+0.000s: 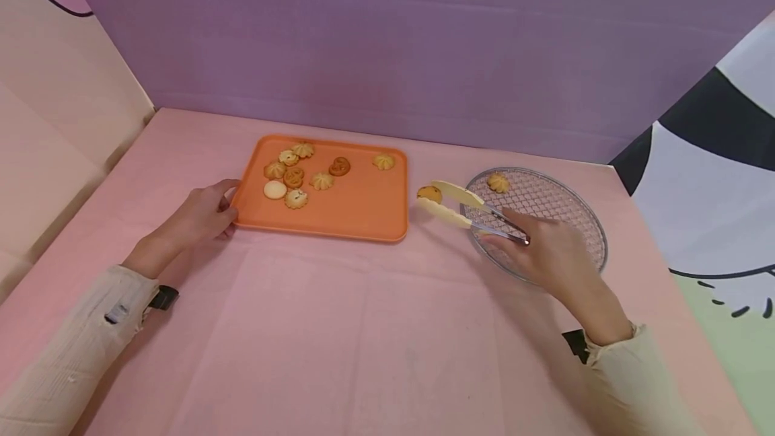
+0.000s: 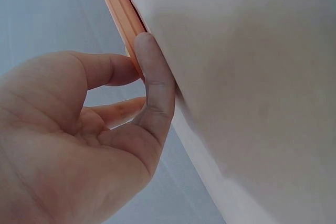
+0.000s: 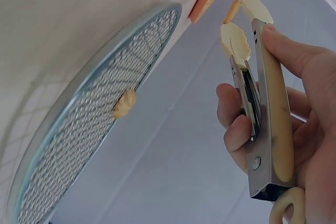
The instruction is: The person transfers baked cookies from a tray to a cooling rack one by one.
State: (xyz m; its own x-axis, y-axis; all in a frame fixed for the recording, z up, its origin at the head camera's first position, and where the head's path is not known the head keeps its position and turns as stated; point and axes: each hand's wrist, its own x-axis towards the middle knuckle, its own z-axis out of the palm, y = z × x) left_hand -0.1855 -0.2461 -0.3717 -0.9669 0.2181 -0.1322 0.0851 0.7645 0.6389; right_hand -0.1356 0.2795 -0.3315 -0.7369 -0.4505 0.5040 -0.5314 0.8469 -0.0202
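Note:
My left hand (image 1: pixel 200 215) pinches the left rim of an orange tray (image 1: pixel 360 210). In the left wrist view, the thumb and a finger lie on either side of that rim. Several cookies of different shapes lie on the tray, mostly toward its left half; a ridged cookie (image 1: pixel 383 162) sits near the far right corner. With my right hand (image 1: pixel 560 254) I grip metal tongs (image 1: pixel 458 193) with cream tips. A round, speckled cookie (image 1: pixel 429 194) is held between the tips, in the gap between the tray and a round wire mesh rack (image 1: pixel 560 204). One ridged cookie (image 1: pixel 499 183) rests on the rack.
A pink cloth (image 1: pixel 363 328) covers the table under the tray and rack. Behind them rises a purple backdrop (image 1: pixel 393 52). Printed panels flank both sides, the right one (image 1: pixel 714 187) with black and white patches. My right forearm crosses the rack's near right side.

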